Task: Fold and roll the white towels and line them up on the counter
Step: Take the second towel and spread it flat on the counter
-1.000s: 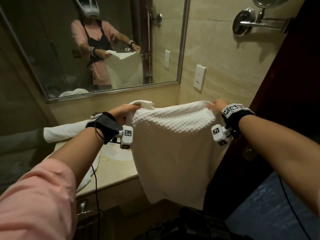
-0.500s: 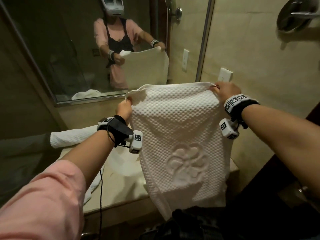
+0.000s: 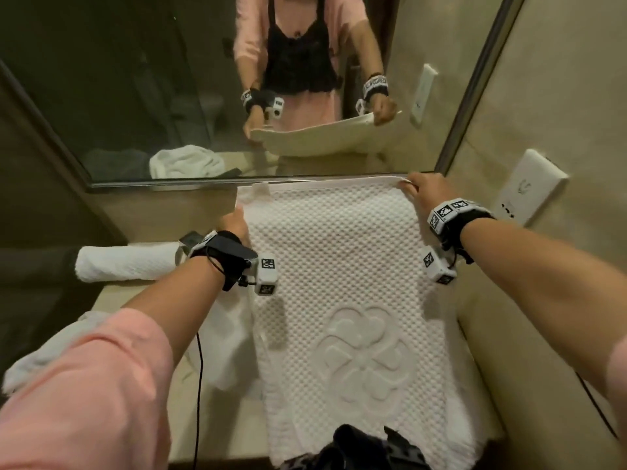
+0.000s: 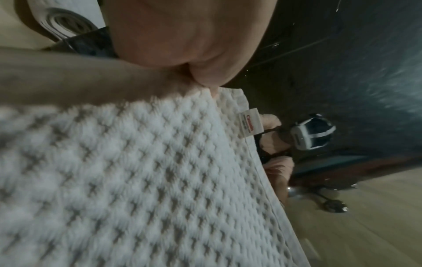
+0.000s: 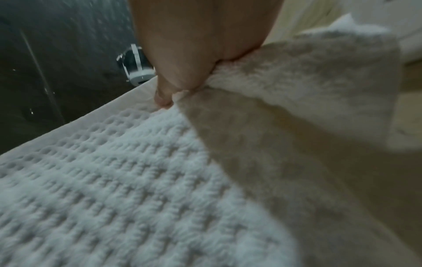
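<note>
— What's on the beige surface (image 3: pixel 217 422)?
— A waffle towel (image 3: pixel 346 283) spread flat, a rolled towel (image 3: pixel 129 262) at the far left, and crumpled white cloth (image 3: pixel 224 347) just beside the spread one.

Both arms reach forward over the towel (image 3: pixel 342 283), forearms bare, a pink sleeve on the left upper arm. The left hand (image 3: pixel 234 222) sits at the towel's far left corner, fingers curled round the edge, thumb pressed on the weave in the left wrist view. The right hand (image 3: pixel 428 191) is at the far right corner, farther forward than the left, its grip bunching the cloth between thumb and curled fingers (image 5: pixel 163 97). Each wrist wears a black strap with marker-covered white blocks. A thin black cable hangs below the left forearm.
</note>
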Motion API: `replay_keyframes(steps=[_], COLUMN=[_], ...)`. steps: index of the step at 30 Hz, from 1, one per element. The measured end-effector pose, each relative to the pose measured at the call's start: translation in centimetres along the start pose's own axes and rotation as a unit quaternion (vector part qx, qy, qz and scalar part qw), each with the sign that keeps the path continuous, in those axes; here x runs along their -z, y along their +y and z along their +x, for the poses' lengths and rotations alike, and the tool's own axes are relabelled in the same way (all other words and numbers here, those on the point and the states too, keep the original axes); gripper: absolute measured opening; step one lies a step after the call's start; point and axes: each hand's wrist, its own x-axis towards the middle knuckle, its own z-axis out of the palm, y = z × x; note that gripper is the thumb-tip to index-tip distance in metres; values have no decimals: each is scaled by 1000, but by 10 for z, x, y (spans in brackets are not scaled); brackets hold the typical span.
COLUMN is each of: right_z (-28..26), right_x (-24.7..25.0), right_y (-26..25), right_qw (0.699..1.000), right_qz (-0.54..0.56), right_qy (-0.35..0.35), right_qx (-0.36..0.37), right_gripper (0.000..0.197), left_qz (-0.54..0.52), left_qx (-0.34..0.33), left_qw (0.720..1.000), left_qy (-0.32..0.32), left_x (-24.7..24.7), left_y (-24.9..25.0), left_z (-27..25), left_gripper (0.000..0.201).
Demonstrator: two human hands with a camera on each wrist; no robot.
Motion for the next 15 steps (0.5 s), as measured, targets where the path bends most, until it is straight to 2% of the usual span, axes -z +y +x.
replay_keyframes(steps=[2,7,10,14,15], right_z=[12,29,37,47,49], right_x=[-22,-64,-77,-100,-107], right_y=[2,1,0,-4,-5], right_qw=[1000,997,993,986,984], right_qz=[-1,-38,-71,-112,-123], right_qy=[-19,-66,-92,-123,-129], right_qx=[10,27,28,21,23], right_gripper=[37,37,39,44,45], left_qz=[27,83,70,133,130], left_qx=[15,51,97,117,114], left_qw=[999,995,993,984,985], left_qy=[11,20,22,26,6], left_x=[-6,-12,-16,-26,-27], left_y=[-7,-28,-29,-38,-38], left_z=[14,41,50,79,82], left_gripper=[55,61,55,46,46])
